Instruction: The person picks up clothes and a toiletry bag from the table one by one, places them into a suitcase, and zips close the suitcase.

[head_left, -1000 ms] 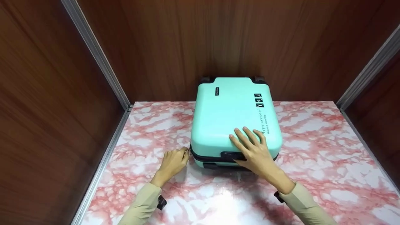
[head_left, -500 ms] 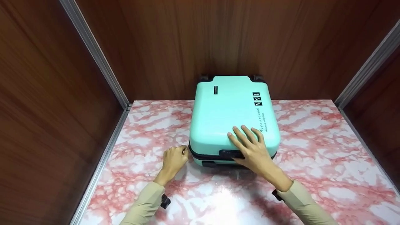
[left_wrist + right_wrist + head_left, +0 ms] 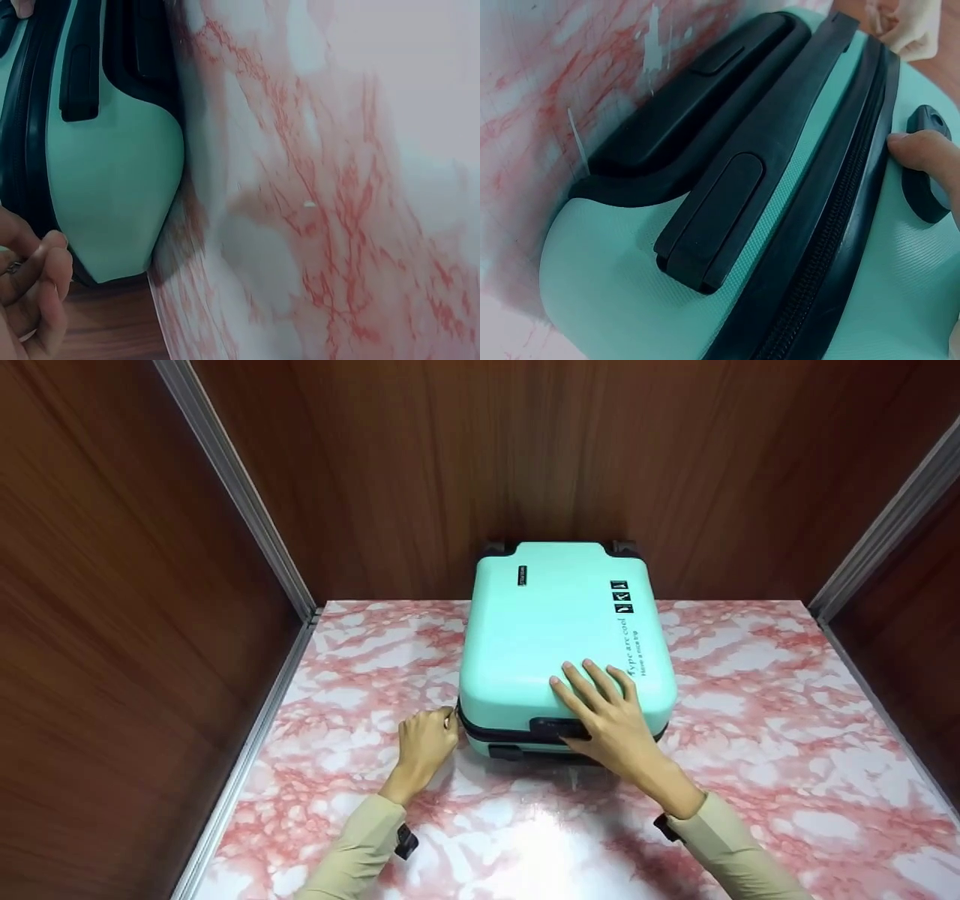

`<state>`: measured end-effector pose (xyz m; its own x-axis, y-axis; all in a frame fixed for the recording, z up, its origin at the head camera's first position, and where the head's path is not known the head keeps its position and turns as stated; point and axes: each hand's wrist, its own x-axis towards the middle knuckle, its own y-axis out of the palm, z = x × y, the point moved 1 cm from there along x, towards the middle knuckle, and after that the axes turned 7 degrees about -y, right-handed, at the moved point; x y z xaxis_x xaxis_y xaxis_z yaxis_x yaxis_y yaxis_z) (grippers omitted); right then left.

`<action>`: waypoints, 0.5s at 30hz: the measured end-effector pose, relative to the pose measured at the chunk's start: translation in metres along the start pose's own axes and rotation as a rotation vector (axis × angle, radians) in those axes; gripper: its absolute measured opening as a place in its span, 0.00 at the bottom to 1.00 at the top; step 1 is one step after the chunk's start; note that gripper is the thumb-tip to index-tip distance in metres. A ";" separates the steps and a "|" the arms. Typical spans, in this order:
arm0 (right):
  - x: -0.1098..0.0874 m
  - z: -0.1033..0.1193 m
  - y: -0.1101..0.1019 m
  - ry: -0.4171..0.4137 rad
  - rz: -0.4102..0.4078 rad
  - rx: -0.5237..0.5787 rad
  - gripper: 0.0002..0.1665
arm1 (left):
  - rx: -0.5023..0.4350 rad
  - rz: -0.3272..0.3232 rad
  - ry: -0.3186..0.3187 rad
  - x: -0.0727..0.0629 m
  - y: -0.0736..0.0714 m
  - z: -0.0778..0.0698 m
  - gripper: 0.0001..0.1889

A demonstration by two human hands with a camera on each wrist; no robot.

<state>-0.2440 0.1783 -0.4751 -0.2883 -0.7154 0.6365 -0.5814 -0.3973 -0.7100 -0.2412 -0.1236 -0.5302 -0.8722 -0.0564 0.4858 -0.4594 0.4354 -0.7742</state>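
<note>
A mint-green hard-shell suitcase (image 3: 551, 637) lies flat on the marbled table, its black zipper band (image 3: 34, 127) running round the side. At its near left corner, my left hand (image 3: 426, 744) has curled fingers and pinches what looks like the zipper pull; a small metal bit (image 3: 13, 266) shows between the fingers in the left wrist view. My right hand (image 3: 619, 731) rests on the lid's near edge with fingers spread, thumb down the front by the black lock piece (image 3: 551, 727). The right wrist view shows closed zipper teeth (image 3: 840, 202) and a black side handle (image 3: 727, 202).
The table (image 3: 360, 675) has a red-and-white marbled top. A dark wood panel (image 3: 375, 480) stands behind the suitcase, with further panels at left and right. Metal frame strips (image 3: 240, 495) run along the corners. Two black wheels (image 3: 495, 549) face the back panel.
My left hand and forearm have shifted slightly to the right and forward along the suitcase's left corner. The right hand stays on the lid, and the suitcase keeps its place.
</note>
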 end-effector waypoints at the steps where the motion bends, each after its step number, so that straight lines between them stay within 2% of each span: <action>1: 0.000 0.000 0.000 0.001 0.002 -0.001 0.66 | 0.011 -0.008 0.004 0.000 0.000 -0.001 0.13; 7: 0.001 -0.002 0.000 -0.017 -0.017 -0.011 0.65 | 0.054 -0.036 0.014 -0.001 0.001 -0.004 0.12; 15: 0.002 -0.003 0.001 -0.068 -0.111 -0.020 0.65 | 0.090 -0.069 0.051 0.000 -0.001 -0.005 0.14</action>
<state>-0.2476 0.1783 -0.4738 -0.1696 -0.7051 0.6885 -0.6221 -0.4653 -0.6297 -0.2399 -0.1196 -0.5274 -0.8292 -0.0368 0.5577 -0.5335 0.3497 -0.7701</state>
